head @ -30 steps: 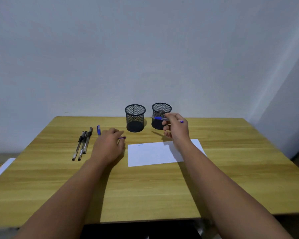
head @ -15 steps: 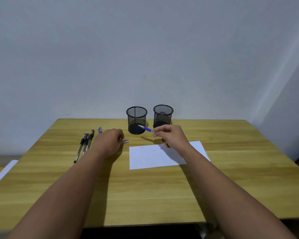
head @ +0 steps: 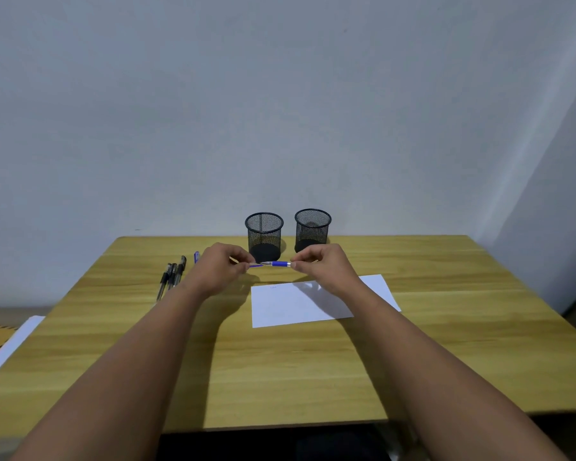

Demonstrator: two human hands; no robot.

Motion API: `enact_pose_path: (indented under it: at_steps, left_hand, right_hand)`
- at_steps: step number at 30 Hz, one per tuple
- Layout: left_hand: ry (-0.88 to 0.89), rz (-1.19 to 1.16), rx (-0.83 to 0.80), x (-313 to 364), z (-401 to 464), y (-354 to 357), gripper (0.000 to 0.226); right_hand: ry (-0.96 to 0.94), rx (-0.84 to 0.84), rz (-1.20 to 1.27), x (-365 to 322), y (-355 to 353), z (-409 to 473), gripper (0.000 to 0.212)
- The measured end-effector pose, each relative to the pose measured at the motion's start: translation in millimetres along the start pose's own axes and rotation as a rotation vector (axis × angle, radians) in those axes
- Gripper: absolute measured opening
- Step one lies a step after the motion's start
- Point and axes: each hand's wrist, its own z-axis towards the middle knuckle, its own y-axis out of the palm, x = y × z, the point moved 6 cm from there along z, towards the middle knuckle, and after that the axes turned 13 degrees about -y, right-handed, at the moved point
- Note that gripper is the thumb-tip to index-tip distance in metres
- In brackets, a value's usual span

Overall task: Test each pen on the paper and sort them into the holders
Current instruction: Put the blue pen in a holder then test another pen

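Blue-gripped pen (head: 280, 263) held level above the worktop (head: 313, 367), just in front of the two black mesh holders. Right hand (head: 323, 266) pinches the barrel at its right end, fingers curled round it. Left hand (head: 218, 267) pinches a small blue piece (head: 256, 265), likely the cap, right at the pen's tip end; cannot tell whether cap and tip are touching or just apart. Both hands are raised off the wood, casting shadows below.

White paper (head: 296, 306) lies flat beneath and slightly right of the hands, a faint small mark near its upper left corner. Left holder (head: 264, 236) and right holder (head: 312, 230) stand upright side by side at the far edge, apart from each other; no pens show above either rim.

Three dark pens (head: 171, 276) lie close together on the wood left of the left hand, roughly parallel. One further blue pen end (head: 197, 256) shows just beside the left hand, mostly hidden by it.

White sheet edge (head: 10, 344) visible at far left, off the worktop.
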Motion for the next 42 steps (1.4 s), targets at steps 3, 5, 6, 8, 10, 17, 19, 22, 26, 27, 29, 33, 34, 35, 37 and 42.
enact_pose_path:
  at_steps: [3, 5, 6, 8, 10, 17, 19, 22, 26, 27, 29, 33, 34, 35, 37, 42]
  left_hand:
    - [-0.002, 0.023, -0.018, 1.6, -1.8, 3.3, 0.012]
    - [0.008, 0.044, -0.032, 4.1, -3.4, 6.3, 0.012]
    - [0.011, 0.049, -0.035, 5.4, -3.9, 7.3, 0.012]
    - [0.014, 0.043, -0.043, 8.4, -5.3, 7.8, 0.012]
    - [0.014, 0.014, -0.065, 12.7, -7.2, 8.0, 0.012]
    - [-0.117, -0.474, -0.222, 37.0, -13.6, 6.9, 0.014]
    - [-0.106, -0.492, -0.209, 44.1, -13.0, 5.8, 0.012]
    - [-0.093, -0.477, -0.202, 54.8, -13.4, 6.0, 0.012]
    - [-0.076, -0.452, -0.192, 66.8, -9.2, 8.7, 0.012]
    - [-0.063, -0.449, -0.19, 71.2, -7.3, 9.4, 0.014]
    - [-0.022, -0.472, -0.176, 80.8, -0.6, 8.5, 0.025]
    - [0.079, -0.198, 0.002, 98.1, 22.9, 0.4, 0.046]
    - [0.095, -0.101, 0.048, 100.8, 29.9, 0.4, 0.051]
    - [0.108, -0.005, 0.086, 103.9, 37.3, 2.1, 0.055]
    - [0.127, 0.228, 0.145, 110.9, 52.7, 11.3, 0.067]
    - [0.139, 0.577, 0.14, 127.5, 90.0, 47.1, 0.098]
  right_hand:
    - [0.002, -0.001, -0.003, 0.7, 0.0, -1.0, 0.007]
    - [0.006, -0.011, -0.005, 1.9, -0.2, -1.8, 0.004]
    - [0.008, -0.017, -0.005, 2.6, -0.2, -2.2, 0.006]
    - [0.013, -0.027, -0.005, 1.8, 0.1, -3.8, 0.009]
    - [0.012, -0.029, 0.001, -1.1, 0.7, -4.7, 0.009]
    - [0.098, -0.037, 0.219, -2.8, -7.4, -6.5, 0.005]
    - [0.118, -0.008, 0.271, -3.6, -8.5, -7.8, 0.009]
    - [0.129, 0.006, 0.311, -6.2, -8.9, -9.5, 0.01]
    - [0.109, -0.037, 0.192, -6.7, -20.1, -3.9, 0.012]
    - [0.094, -0.086, 0.125, -9.5, -22.9, -0.3, 0.011]
    - [0.061, -0.162, 0.028, -17.5, -29.9, 10.3, 0.006]
    - [-0.013, -0.034, -0.084, -38.0, -70.4, 50.7, 0.005]
    - [-0.039, 0.016, -0.077, -43.0, -81.0, 62.3, 0.005]
    - [-0.056, 0.06, -0.067, -46.1, -89.5, 74.2, 0.002]
    - [-0.073, 0.131, -0.065, -49.7, -100.5, 95.7, 0.01]
    - [-0.065, 0.179, -0.166, -31.5, -101.0, 134.8, 0.015]
